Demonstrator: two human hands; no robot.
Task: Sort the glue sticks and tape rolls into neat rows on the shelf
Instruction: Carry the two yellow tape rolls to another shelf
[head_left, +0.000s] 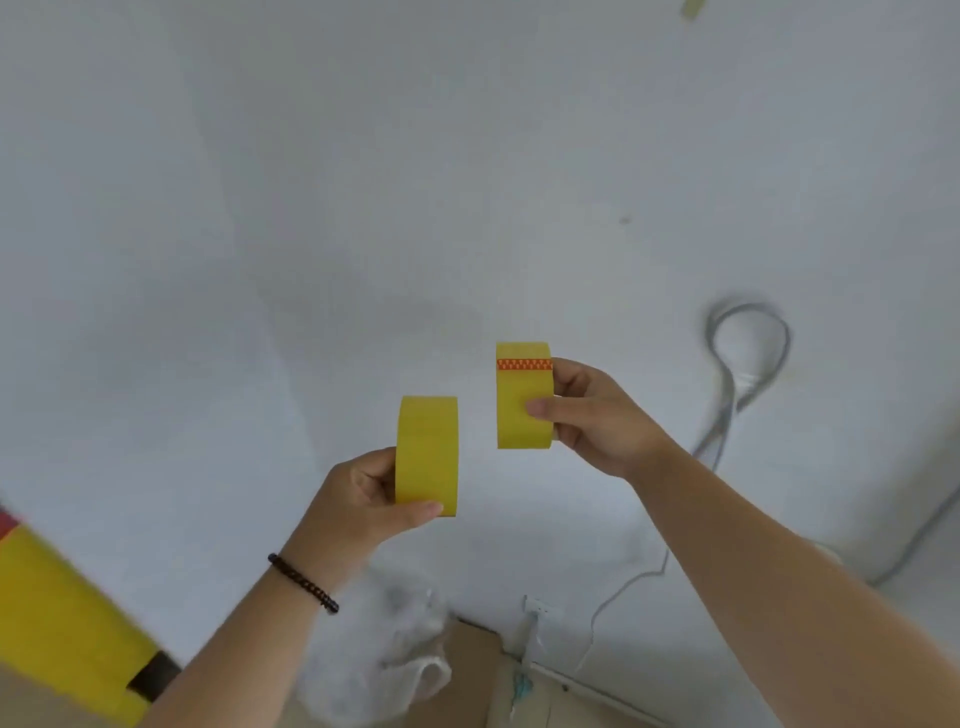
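I hold two yellow tape rolls up in front of a white wall. My left hand grips one yellow tape roll edge-on, thumb under its lower end. My right hand grips a second yellow tape roll, which has a red patterned strip near its top; the thumb presses on its outer face. The two rolls are apart, the right one higher. No shelf or glue sticks are in view.
A grey cable loops on the wall at the right and runs down. A clear plastic bag lies below on brown cardboard. A blurred yellow object fills the lower left corner.
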